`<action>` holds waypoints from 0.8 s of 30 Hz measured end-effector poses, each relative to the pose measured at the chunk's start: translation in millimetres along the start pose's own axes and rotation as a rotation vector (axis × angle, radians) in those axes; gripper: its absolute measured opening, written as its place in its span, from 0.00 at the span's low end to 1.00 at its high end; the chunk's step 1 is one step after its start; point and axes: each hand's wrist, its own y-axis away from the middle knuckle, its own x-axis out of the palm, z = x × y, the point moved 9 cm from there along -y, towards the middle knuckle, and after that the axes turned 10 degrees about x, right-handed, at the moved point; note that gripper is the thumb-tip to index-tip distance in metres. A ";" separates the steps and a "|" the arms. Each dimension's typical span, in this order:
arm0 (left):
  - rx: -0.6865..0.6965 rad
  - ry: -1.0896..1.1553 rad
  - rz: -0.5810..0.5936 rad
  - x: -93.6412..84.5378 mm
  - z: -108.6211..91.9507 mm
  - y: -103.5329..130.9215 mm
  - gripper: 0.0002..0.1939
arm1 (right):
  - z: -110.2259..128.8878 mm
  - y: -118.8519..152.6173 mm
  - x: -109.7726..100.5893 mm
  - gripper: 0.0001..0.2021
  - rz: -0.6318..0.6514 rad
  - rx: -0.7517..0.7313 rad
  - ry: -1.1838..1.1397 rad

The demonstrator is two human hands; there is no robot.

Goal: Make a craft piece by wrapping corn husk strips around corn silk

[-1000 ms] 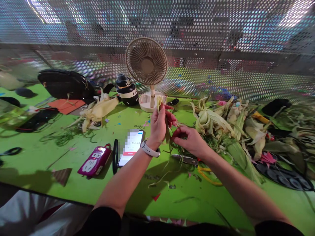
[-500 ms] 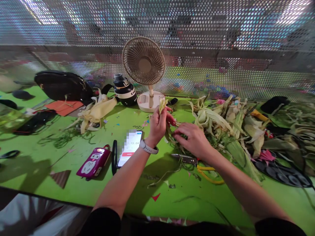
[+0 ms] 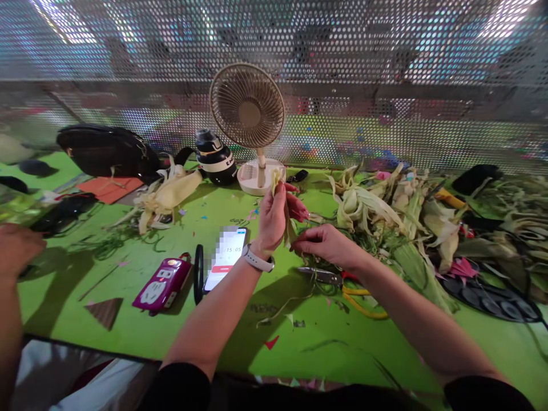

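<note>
A pale yellow-green corn husk stands upright in my left hand, its top end showing above the thumb. The other fingers of that hand are partly stretched out to the right. At the husk's lower end, the thumb and fingers of my right hand are pinched together on it; the fingertips partly hide the grip. Below my right hand lie scissors with yellow handles, blades pointing left. A heap of corn husks and green strands spreads to the right of my hands.
Beyond my hands stand a fan and a black bottle. A phone and a purple power strip lie on the left. Another person's hand is at the left edge. A perforated metal screen closes off the back.
My right hand has shifted slightly left and down along the husk. The fingers of my left hand have spread more. Another person's arm has come in at the left.
</note>
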 end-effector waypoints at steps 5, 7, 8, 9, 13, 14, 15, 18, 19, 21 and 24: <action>-0.096 0.171 -0.064 4.9 3.0 3.0 0.12 | 1.2 -3.1 -4.2 0.08 -0.080 -0.066 -0.094; -0.116 0.200 -0.067 6.9 2.8 4.1 0.12 | 0.4 -3.6 -3.0 0.07 -0.086 -0.069 -0.127; -0.124 0.209 -0.067 7.3 2.8 4.2 0.12 | -1.8 -4.1 -1.2 0.08 -0.078 -0.049 -0.140; -0.130 0.213 -0.071 6.7 2.7 3.9 0.12 | -4.6 -4.8 1.2 0.09 -0.063 -0.024 -0.155; -0.138 0.180 -0.119 -1.8 3.4 0.6 0.12 | -10.9 -6.7 6.0 0.12 -0.051 -0.002 -0.237; -0.143 0.175 -0.137 -4.4 4.2 -0.1 0.13 | -10.3 -6.9 6.5 0.13 -0.056 -0.023 -0.244; -0.150 0.176 -0.153 -6.4 5.4 -0.7 0.13 | -9.3 -6.9 6.8 0.12 -0.063 -0.047 -0.247; -0.158 0.193 -0.188 -10.9 7.8 -1.9 0.14 | -5.2 -5.1 7.0 0.11 -0.089 -0.120 -0.258; -0.155 0.197 -0.193 -11.9 7.9 -2.3 0.14 | -4.2 -3.9 7.0 0.12 -0.097 -0.136 -0.263; -0.153 0.200 -0.199 -13.8 8.3 -2.7 0.13 | -2.7 -1.1 7.5 0.15 -0.111 -0.156 -0.245; -0.174 0.197 -0.208 -16.6 11.2 -2.3 0.12 | 2.9 5.1 8.4 0.21 -0.149 -0.227 -0.140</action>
